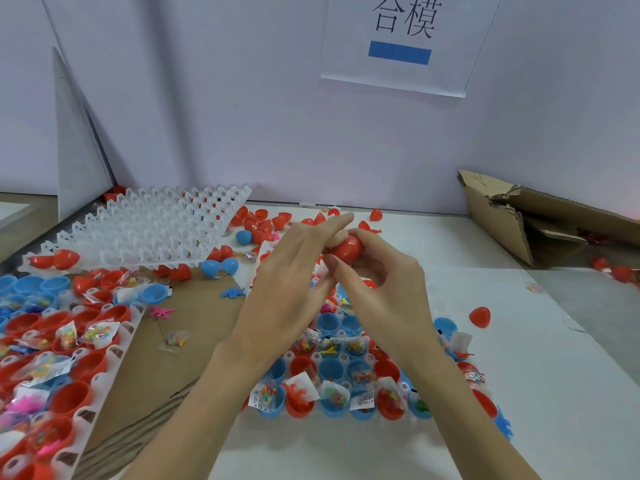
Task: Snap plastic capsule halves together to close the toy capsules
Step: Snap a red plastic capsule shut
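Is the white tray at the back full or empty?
Almost empty. The white tray shows rows of bare holes; only a red capsule piece lies on its near left corner.

We see two bare forearms reaching in from the near edge, with no sleeves, watch, bracelet or rings on them. Our left hand (294, 271) and our right hand (384, 289) wear no gloves. The fingers are slim, and the nails we can see are short and unpainted.

One head-worn camera looks forward and down, close over the white table (519, 393), facing the partition wall (242, 116).
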Motion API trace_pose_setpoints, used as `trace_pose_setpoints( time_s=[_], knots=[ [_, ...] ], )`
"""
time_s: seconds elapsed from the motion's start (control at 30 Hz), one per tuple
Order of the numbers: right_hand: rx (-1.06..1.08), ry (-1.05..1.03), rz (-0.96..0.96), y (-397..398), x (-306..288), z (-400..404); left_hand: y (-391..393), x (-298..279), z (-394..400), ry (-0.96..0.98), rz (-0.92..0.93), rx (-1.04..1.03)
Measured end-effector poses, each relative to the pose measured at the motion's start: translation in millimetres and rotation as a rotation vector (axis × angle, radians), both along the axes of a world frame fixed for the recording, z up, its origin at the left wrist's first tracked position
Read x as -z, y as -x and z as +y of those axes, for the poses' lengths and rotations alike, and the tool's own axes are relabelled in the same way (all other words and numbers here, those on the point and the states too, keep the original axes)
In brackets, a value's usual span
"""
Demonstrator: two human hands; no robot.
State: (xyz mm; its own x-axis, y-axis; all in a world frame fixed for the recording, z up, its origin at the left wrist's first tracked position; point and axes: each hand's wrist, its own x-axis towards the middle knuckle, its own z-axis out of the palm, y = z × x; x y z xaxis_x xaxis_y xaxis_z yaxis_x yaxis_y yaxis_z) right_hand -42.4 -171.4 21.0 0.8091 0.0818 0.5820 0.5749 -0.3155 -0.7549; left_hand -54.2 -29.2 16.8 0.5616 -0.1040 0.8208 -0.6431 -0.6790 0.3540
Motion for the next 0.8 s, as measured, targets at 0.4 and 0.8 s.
trace_pose_setpoints(
  time_s=[0.4,0.8],
  knots=[
    [-0.021,0.017,0.003,2.0,0.4,2.3,-3.7,-0.3,-0.5,-0.019,-0.009,-0.009],
    [-0.434,-0.338,0.41,0.7,-10.7,-9.2,-11.2,-0.9,7.5,0.062,0.007,-0.042]
  ],
)
